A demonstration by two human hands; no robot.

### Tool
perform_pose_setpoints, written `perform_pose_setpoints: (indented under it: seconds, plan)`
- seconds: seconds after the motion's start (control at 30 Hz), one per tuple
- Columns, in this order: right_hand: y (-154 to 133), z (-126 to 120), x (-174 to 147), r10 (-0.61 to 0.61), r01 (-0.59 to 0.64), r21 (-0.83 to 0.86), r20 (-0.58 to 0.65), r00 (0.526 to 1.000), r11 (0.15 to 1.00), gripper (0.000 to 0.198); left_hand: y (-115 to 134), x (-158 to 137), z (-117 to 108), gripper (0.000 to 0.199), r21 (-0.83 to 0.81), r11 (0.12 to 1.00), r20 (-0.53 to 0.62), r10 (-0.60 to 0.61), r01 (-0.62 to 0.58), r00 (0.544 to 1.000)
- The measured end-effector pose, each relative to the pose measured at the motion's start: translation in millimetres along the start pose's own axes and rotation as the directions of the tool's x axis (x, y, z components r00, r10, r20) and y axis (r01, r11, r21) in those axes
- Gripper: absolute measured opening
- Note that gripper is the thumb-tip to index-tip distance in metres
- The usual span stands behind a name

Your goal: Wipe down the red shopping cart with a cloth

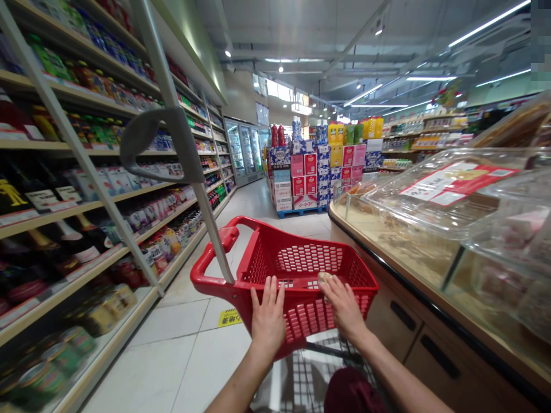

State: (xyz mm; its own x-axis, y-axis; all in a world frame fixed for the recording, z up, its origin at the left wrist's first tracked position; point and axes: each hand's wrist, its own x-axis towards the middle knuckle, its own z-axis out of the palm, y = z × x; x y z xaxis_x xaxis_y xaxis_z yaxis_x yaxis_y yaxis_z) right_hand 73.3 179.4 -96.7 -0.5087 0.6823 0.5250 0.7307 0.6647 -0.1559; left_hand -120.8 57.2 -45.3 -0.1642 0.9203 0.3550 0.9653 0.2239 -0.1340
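A red plastic shopping basket [297, 244] with perforated walls stands in front of me, tilted in view. Its long metal pole carries a grey loop handle [161, 146] that rises at the left. My left hand [267, 315] lies on the near rim, its fingers stretched out and slightly spread, holding nothing. Farther right along the same rim is my right hand [344, 307], its fingers bent over a small pale crumpled wad [326, 277]. What the wad is made of cannot be made out.
Shelves of bottles and cans [107, 152] line the left. On the right runs a wooden counter [391, 304] bearing clear plastic food boxes [430, 195]. Stacked drink cartons [303, 180] stand ahead on a blue pallet. A yellow floor sticker [229, 318] lies left of the basket.
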Motion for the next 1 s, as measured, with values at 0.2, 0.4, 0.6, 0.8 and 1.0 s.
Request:
perform_pose_setpoints:
  seconds: [0.2, 0.4, 0.6, 0.8, 1.0]
  plan:
    - [6, -1, 1, 0.291, -0.292, -0.078, -0.022, 0.957, 0.953, 0.055, 1, -2, -2, 0.063, 0.013, 1.000, -0.002, 0.008, -0.008, 1.000]
    - [-5, -2, 5, 0.109, -0.108, -0.038, 0.035, 0.993, 0.993, 0.062, -1, -3, 0, 0.063, 0.028, 0.999, -0.015, 0.020, -0.020, 1.000]
    - [-16, 3, 4, 0.125, -0.123, 0.025, -0.065, 0.990, 0.992, 0.058, 5, -4, 3, 0.062, -0.005, 1.000, -0.052, 0.023, -0.023, 0.998]
    - [-49, 17, 11, -0.096, 0.118, 0.148, -0.149, 0.984, 0.982, 0.070, -33, -21, -16, 0.059, -0.097, 0.992, -0.224, 0.059, -0.083, 0.973]
    - [-110, -3, 47, -0.330, 0.369, 0.318, -0.171, 0.928, 0.873, 0.058, -114, -29, -44, 0.064, -0.112, 0.898, -0.308, -0.439, 0.426, 0.844]
